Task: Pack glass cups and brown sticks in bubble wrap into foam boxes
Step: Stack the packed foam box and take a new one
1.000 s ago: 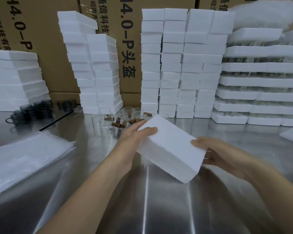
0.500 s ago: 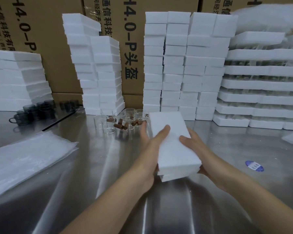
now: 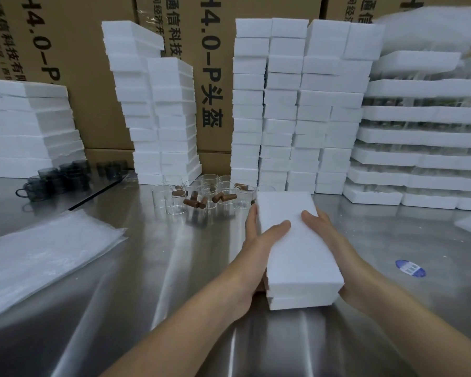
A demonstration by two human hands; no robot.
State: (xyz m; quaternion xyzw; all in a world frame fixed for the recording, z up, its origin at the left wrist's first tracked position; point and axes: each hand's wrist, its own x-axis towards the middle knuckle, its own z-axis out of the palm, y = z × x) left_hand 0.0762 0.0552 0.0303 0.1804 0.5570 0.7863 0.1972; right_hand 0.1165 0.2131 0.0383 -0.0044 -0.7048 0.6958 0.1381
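A foam box, lid on, is clasped along its long sides by the left hand and right hand, thumbs on top. Just beyond its far-left corner lie glass cups and brown sticks.

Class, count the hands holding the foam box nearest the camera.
2. The left hand grips the foam box on its left side, thumb on top; the right hand grips its right side, thumb on top. No others visible.

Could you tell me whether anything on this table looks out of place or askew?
Yes: the brown sticks lie scattered loose among the clear glass cups, and a blue sticker sits alone on the steel table. The foam box looks intact.
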